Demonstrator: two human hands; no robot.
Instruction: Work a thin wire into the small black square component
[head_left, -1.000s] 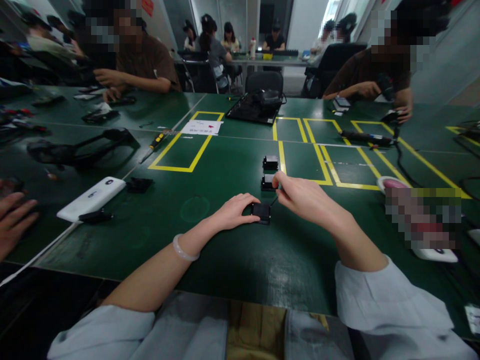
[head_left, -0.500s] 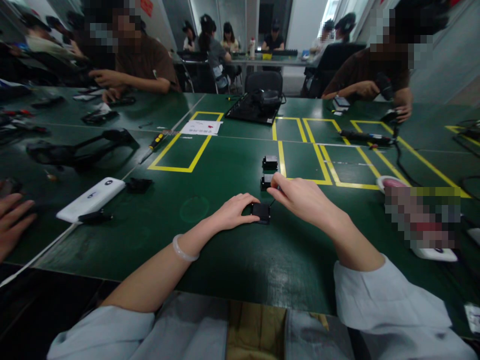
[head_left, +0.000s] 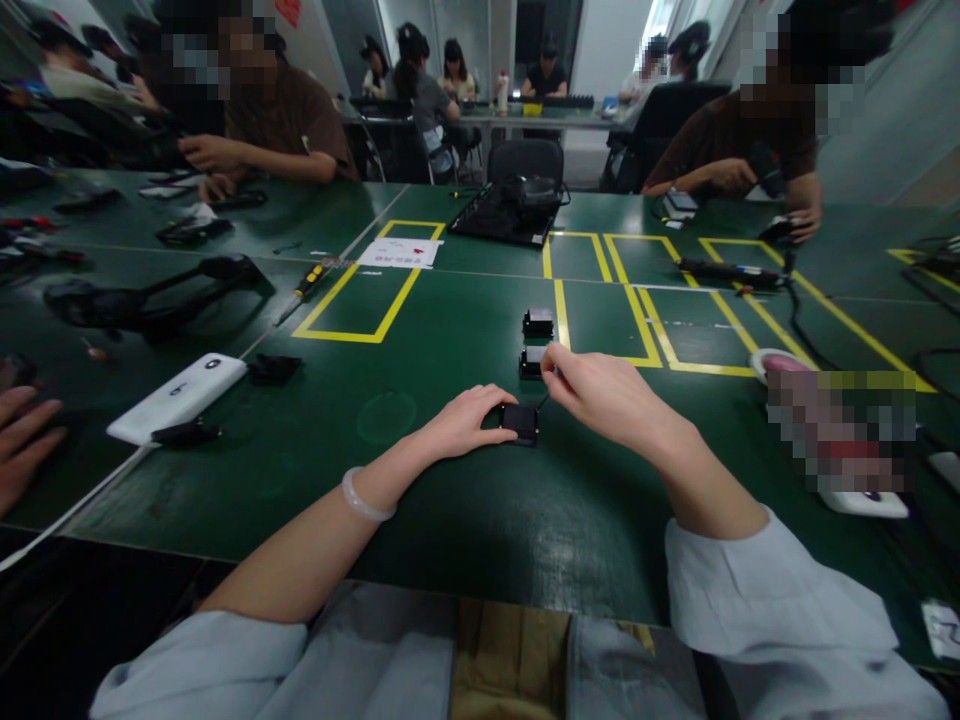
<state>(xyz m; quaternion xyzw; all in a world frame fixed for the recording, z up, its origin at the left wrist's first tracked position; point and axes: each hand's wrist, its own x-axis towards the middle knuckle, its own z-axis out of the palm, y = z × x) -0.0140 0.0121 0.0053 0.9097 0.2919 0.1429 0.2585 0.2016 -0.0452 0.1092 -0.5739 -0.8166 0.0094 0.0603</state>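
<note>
A small black square block [head_left: 520, 426] lies on the green table [head_left: 420, 520], with the fingers and thumb of my left hand [head_left: 463, 422] closed around its left side. Pinched in my right hand [head_left: 604, 398] is a thin dark rod [head_left: 543, 401], slanting down to the block's right edge; my fingers hide its upper end, so its kind is unclear. Just beyond the block stands a black part with a grey top [head_left: 532, 360], close to my right fingertips. A similar black part [head_left: 538, 322] sits behind it.
To the left are a white power bank [head_left: 180, 398] with a cable, a black clip-like piece [head_left: 274, 368] and a yellow-black screwdriver [head_left: 307, 282]. Yellow tape rectangles [head_left: 341, 337] mark the table. A black laptop-like panel [head_left: 499, 230] lies behind. Another person's hand [head_left: 26, 440] rests at far left.
The view has shifted very slightly. Both hands keep nearly the same place, my left on the block and my right on the thin rod.
</note>
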